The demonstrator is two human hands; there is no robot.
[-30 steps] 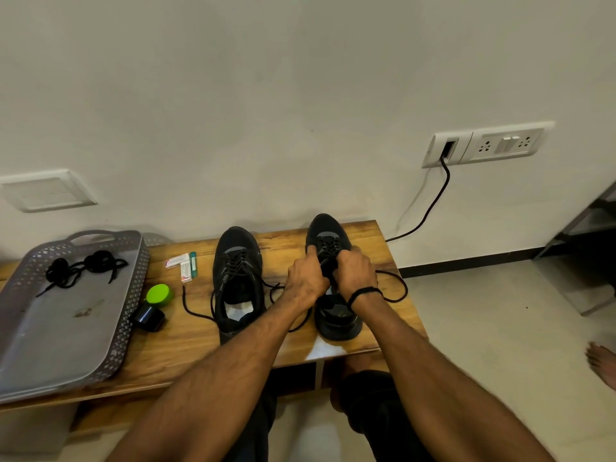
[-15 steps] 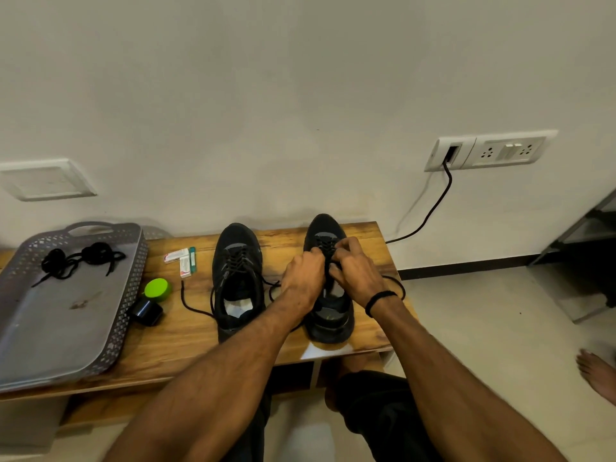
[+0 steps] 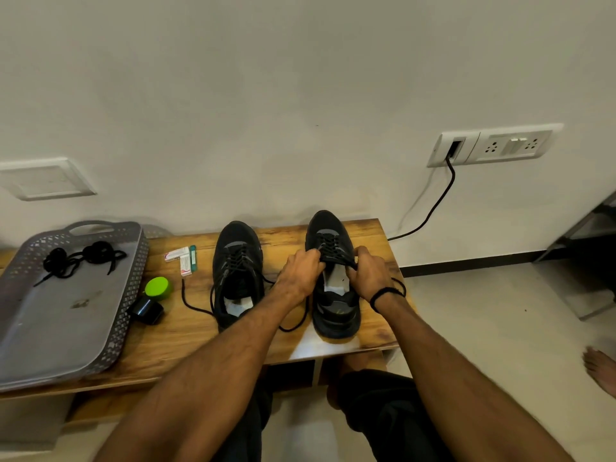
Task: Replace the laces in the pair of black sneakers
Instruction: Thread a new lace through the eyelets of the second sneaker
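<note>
Two black sneakers stand side by side on a wooden bench [image 3: 373,235], toes toward the wall. The left sneaker [image 3: 237,261] is laced, and its loose lace ends trail over the wood. At the right sneaker [image 3: 330,238] both hands work on the top of the lacing. My left hand [image 3: 300,275] pinches the black lace [image 3: 335,256] on the shoe's left side. My right hand [image 3: 368,275], with a black band on the wrist, pinches the lace on the right side. The lace runs taut between them across the tongue. A bundle of black spare laces [image 3: 80,258] lies in a grey tray [image 3: 60,328].
The grey perforated tray fills the bench's left end. Between it and the shoes lie a green round lid [image 3: 158,288], a small black container [image 3: 146,310] and small white and green packets [image 3: 182,256]. A black cable [image 3: 433,208] hangs from a wall socket. A bare foot [image 3: 600,368] stands at far right.
My hands have drawn apart to either side of the right sneaker, stretching the lace across its tongue. Both earlier sat close together over the eyelets.
</note>
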